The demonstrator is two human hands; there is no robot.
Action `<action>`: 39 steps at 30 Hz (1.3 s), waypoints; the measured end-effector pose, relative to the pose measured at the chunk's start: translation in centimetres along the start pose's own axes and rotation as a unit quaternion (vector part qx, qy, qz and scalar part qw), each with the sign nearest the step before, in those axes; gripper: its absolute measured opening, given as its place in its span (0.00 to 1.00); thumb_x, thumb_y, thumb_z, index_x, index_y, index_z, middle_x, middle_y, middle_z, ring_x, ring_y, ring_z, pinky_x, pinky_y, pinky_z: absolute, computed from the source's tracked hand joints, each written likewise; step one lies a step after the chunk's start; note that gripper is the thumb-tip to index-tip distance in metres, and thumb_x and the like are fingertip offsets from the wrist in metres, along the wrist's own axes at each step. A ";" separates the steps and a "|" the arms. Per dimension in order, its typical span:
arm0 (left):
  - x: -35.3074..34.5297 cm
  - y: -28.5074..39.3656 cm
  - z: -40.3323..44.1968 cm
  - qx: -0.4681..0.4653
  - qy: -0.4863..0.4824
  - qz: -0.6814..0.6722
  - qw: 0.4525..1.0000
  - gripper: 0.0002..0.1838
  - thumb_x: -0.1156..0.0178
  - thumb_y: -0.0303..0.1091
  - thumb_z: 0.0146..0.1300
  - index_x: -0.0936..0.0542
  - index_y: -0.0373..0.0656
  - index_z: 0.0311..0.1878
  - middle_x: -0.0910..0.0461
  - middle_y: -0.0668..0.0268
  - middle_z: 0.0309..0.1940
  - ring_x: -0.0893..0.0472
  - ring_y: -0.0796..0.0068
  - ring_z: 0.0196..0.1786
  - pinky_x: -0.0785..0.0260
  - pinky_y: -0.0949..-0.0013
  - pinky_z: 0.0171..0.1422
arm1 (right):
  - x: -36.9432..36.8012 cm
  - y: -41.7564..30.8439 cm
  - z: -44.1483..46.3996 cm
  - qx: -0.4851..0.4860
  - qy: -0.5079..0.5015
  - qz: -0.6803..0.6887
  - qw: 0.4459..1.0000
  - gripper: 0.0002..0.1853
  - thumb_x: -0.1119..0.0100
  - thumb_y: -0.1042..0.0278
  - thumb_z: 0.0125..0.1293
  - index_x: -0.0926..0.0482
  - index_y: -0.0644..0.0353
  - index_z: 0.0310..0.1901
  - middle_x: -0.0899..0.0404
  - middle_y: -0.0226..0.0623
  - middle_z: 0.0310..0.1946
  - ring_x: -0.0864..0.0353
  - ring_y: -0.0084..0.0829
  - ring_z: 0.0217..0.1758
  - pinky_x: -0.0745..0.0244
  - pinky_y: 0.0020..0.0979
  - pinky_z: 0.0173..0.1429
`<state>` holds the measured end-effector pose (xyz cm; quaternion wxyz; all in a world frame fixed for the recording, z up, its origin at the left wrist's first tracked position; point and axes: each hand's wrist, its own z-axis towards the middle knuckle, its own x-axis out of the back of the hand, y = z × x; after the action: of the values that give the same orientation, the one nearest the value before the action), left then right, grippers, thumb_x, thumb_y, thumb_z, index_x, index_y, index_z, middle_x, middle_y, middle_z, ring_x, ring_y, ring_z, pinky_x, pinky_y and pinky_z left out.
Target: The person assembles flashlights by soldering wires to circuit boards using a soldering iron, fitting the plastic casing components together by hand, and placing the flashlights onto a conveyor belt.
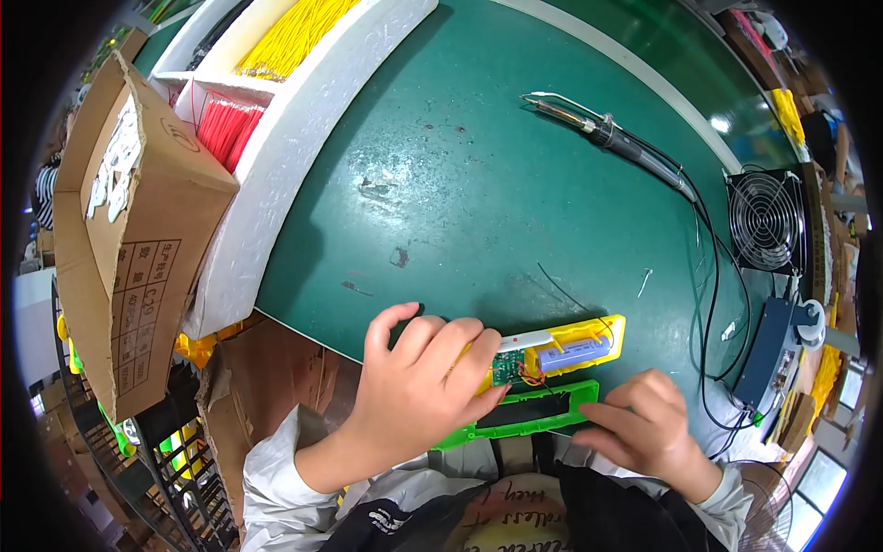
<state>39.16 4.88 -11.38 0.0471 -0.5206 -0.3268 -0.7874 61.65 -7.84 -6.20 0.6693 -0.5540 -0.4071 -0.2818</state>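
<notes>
My left hand (428, 373) is closed over the left end of a yellow plastic housing (614, 333). Inside the housing sit a purple cylindrical battery (575, 354) and a small green circuit board (508, 367) with thin red wires. A white strip (526, 341) lies along the housing's upper side. Just below it, a green rectangular plastic frame (524, 425) extends under my left thumb; whether that thumb grips it is hidden. My right hand (648, 423) is at the frame's right end, its index fingertip against the corner, thumb apart and the other fingers loosely curled.
A soldering iron (635, 156) lies at the back right, its cable running to a blue-grey box (768, 354). Beside that box stands a black fan (765, 221). On the left are a cardboard box (170, 221) and a white foam tray (303, 156) holding yellow wires (299, 37) and red wires (227, 129).
</notes>
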 end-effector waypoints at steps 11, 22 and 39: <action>0.0 0.6 -0.4 0.064 0.010 -0.008 0.998 0.21 0.29 0.45 0.42 0.19 0.52 0.42 0.26 0.75 0.39 0.28 0.74 0.39 0.38 0.58 0.59 | 0.2 2.4 8.4 -0.004 -0.107 0.146 0.983 0.15 0.33 0.76 0.49 0.21 0.66 0.41 0.24 0.40 0.37 0.22 0.39 0.39 0.24 0.35 0.42; -0.1 0.5 -0.3 0.105 -0.012 -0.041 0.994 0.23 0.29 0.46 0.42 0.19 0.54 0.45 0.25 0.77 0.40 0.28 0.74 0.37 0.39 0.62 0.50 | -0.2 3.2 9.4 -0.002 -0.136 0.168 0.976 0.14 0.35 0.80 0.48 0.19 0.67 0.40 0.24 0.40 0.37 0.22 0.37 0.36 0.24 0.33 0.40; 1.7 0.0 1.1 0.142 -0.080 -0.165 0.973 0.27 0.28 0.37 0.40 0.20 0.46 0.49 0.22 0.68 0.45 0.24 0.66 0.43 0.35 0.62 0.48 | -0.2 3.6 11.0 -0.046 -0.181 0.199 0.962 0.06 0.37 0.74 0.56 0.18 0.63 0.35 0.20 0.38 0.29 0.22 0.41 0.35 0.26 0.37 0.42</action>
<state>39.29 5.95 -9.69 -0.0362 -0.5085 -0.5192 -0.6860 61.94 3.68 -7.61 0.6007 -0.6961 -0.3892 -0.0562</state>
